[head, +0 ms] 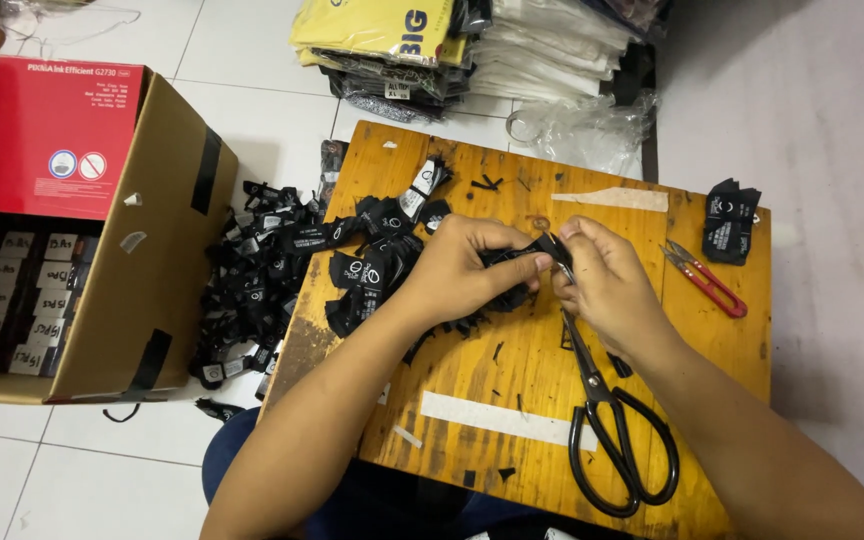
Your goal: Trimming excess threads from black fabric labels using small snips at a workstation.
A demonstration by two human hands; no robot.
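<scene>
Wooden bench (512,400): left hand (462,270) and right hand (602,280) pinch one black label (522,257) taut between them; scissors (612,420) lie within reach.

Label pile (372,265) crowds left; scissors (612,420) block right; centre board (472,360) open.

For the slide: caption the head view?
Both hands pinch a black label over a wooden board beside black scissors.

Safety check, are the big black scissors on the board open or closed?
Closed: the black scissors lie flat, handles nearly together, blades meeting.
</scene>
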